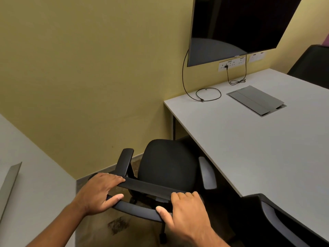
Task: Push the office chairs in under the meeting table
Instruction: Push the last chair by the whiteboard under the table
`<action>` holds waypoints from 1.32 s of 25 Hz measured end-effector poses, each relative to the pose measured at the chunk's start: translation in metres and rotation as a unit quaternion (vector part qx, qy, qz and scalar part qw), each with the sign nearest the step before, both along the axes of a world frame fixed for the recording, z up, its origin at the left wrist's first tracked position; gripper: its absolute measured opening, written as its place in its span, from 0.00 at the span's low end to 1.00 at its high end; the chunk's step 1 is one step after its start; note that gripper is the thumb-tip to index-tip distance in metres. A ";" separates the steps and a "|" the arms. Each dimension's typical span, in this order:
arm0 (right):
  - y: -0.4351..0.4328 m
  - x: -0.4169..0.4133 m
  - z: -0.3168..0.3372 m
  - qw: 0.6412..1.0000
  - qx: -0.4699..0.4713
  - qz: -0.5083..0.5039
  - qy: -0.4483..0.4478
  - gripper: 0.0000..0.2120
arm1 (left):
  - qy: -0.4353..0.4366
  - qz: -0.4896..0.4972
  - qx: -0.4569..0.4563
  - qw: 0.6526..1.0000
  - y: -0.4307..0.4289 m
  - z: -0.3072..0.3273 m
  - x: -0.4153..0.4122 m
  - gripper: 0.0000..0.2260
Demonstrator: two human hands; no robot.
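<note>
A black office chair (167, 166) with armrests stands beside the near left edge of the light grey meeting table (249, 139). Its seat lies partly under the table edge, and its right armrest (207, 172) is close to that edge. My left hand (98, 192) grips the left end of the chair's backrest top. My right hand (185, 209) grips the right end of the same backrest. A second black chair (277, 223) is at the lower right, tucked against the table. A third chair back (311, 63) shows at the far side.
A yellow wall closes off the space behind the chair. A wall screen (231, 27) hangs above the table, with sockets (231, 64) and black cables (208, 94) below it. A grey cable hatch (256, 99) is set in the tabletop. Another grey surface (26, 175) is at my left.
</note>
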State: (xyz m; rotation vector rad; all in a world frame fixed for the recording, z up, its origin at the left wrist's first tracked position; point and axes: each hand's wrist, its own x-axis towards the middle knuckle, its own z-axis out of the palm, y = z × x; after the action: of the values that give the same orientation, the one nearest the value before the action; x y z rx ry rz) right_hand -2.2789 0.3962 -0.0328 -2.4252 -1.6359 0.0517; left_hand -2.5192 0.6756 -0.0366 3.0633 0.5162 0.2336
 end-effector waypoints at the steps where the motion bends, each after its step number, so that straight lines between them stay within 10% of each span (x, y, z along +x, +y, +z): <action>1: 0.006 0.006 0.001 1.000 -0.006 -0.008 0.003 0.35 | 0.004 -0.010 -0.007 1.000 0.009 0.002 0.010 0.30; 33: 0.256 0.088 -0.005 0.924 0.045 -0.379 -0.027 0.31 | 0.051 -0.308 0.021 0.950 0.323 0.017 0.343 0.29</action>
State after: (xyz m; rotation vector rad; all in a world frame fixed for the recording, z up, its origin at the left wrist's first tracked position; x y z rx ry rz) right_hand -2.1909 0.6526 -0.0381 -2.8134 -0.5955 -0.2086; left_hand -2.1760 0.9989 -0.0196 3.0940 -0.4565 0.0636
